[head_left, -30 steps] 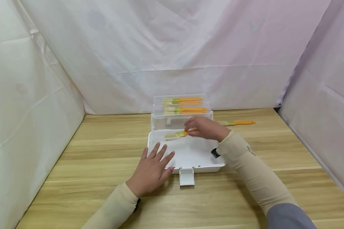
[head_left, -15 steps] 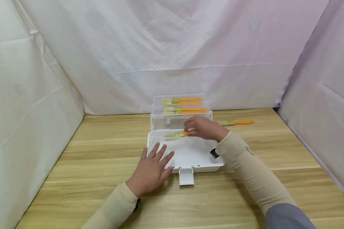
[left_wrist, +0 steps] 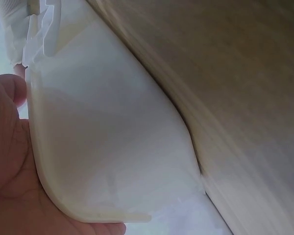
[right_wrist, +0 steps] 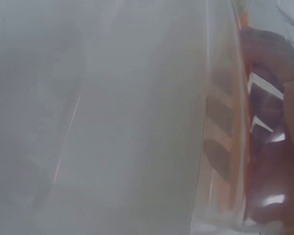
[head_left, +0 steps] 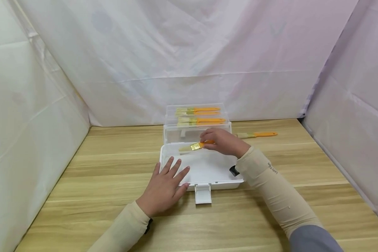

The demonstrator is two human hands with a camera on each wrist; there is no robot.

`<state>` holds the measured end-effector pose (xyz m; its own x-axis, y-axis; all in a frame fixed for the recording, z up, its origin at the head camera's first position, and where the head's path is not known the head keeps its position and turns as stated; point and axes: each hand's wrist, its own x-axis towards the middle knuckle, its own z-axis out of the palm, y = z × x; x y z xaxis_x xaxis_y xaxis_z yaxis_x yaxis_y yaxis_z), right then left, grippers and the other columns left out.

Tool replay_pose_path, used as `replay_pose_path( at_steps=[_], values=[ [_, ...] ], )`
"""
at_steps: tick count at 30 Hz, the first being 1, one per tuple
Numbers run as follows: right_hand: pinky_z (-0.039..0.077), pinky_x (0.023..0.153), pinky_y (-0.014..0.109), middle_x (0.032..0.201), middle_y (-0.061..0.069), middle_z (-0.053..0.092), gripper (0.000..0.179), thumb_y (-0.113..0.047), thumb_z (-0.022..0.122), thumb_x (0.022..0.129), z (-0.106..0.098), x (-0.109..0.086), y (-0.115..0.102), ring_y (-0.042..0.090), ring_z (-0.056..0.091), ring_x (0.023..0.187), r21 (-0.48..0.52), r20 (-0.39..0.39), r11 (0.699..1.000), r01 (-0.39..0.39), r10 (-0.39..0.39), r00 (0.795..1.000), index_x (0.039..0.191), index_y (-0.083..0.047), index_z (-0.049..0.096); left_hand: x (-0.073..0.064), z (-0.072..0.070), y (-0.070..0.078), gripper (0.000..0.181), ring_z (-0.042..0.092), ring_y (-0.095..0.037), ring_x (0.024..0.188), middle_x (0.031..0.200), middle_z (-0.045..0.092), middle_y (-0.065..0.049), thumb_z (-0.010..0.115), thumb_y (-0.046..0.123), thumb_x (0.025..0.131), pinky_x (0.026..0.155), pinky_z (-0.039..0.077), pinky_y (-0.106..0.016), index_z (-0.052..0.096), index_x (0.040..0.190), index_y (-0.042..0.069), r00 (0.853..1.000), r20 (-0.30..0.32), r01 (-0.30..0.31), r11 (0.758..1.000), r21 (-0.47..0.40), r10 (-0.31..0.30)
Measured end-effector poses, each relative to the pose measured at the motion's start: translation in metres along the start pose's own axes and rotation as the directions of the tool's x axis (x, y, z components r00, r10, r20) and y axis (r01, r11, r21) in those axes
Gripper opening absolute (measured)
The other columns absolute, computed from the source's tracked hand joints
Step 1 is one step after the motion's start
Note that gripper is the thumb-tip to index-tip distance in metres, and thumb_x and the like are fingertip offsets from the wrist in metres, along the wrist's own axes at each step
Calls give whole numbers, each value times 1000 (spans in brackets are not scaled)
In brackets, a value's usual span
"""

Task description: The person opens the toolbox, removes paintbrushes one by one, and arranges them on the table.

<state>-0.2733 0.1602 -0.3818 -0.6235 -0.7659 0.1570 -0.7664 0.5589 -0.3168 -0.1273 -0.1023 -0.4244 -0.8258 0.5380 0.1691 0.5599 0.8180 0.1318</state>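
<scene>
1. White latch (head_left: 203, 196): folded down at the white box's (head_left: 208, 168) front edge.
2. Left hand (head_left: 163, 190): palm-down over the box's front-left corner, probably to steady it; fingers spread apart, sleeved forearm (head_left: 121, 229) slanting in.
3. Right hand (head_left: 223, 142): arched above the box's rear, thumb and fingertips pinching the held brush (head_left: 196, 146) by its orange handle, bristles leftward, seemingly aligning it with the box's length.
4. Loose brush (head_left: 265, 134): on the table (head_left: 113, 157), right of the box.
5. Clear trays (head_left: 170, 120): raised behind the box, bearing 4 brushes (head_left: 204, 120), bristles likewise leftward, perhaps for neatness.
</scene>
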Motion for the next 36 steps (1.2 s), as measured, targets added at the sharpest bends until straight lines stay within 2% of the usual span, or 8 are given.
replay_pose_path(
  at_steps=[6, 12, 20, 28, 36],
  values=[
    [47, 98, 43, 122, 6, 67, 23, -18, 74, 92, 1, -3, -3, 25, 60, 115, -2, -59, 1000, -12, 11, 998, 113, -9, 75, 0, 1, -1, 53, 22, -35, 148, 155, 39, -12, 36, 50, 105, 108, 20, -68, 49, 149, 23, 1000, 8, 1, 1000, 3, -1],
    [49, 95, 43, 123, 9, 66, 20, -15, 74, 91, 3, -7, 1, 26, 60, 115, 28, -124, 999, 47, -43, 991, 110, -9, 75, 0, 1, 0, 54, 22, -35, 148, 155, 39, -12, 36, 50, 105, 108, 20, -68, 49, 149, 22, 1000, 13, 0, 1000, -3, 0],
    [50, 94, 42, 123, 7, 65, 21, -11, 76, 88, -4, -14, 0, 26, 60, 116, 50, -202, 994, 96, -84, 976, 109, -8, 75, 0, -1, 0, 54, 23, -35, 148, 155, 39, -13, 36, 50, 105, 108, 20, -69, 49, 149, 21, 1000, 7, -3, 1000, -4, 3],
    [50, 94, 44, 127, 8, 64, 23, -10, 77, 88, -16, -20, -8, 26, 57, 121, 53, -203, 995, 86, -73, 976, 110, -8, 75, 0, 1, -1, 55, 22, -34, 148, 155, 39, -12, 33, 52, 105, 108, 20, -68, 49, 149, 22, 1000, 7, -5, 1000, 10, 4],
    [51, 92, 45, 127, 10, 63, 24, -11, 77, 88, -24, -27, -14, 29, 54, 125, 23, -221, 994, 110, -102, 970, 111, -8, 74, 0, 0, 0, 53, 23, -35, 147, 155, 40, -13, 37, 49, 105, 108, 21, -69, 49, 149, 22, 1000, 3, -9, 1000, 7, 9]
  ],
)
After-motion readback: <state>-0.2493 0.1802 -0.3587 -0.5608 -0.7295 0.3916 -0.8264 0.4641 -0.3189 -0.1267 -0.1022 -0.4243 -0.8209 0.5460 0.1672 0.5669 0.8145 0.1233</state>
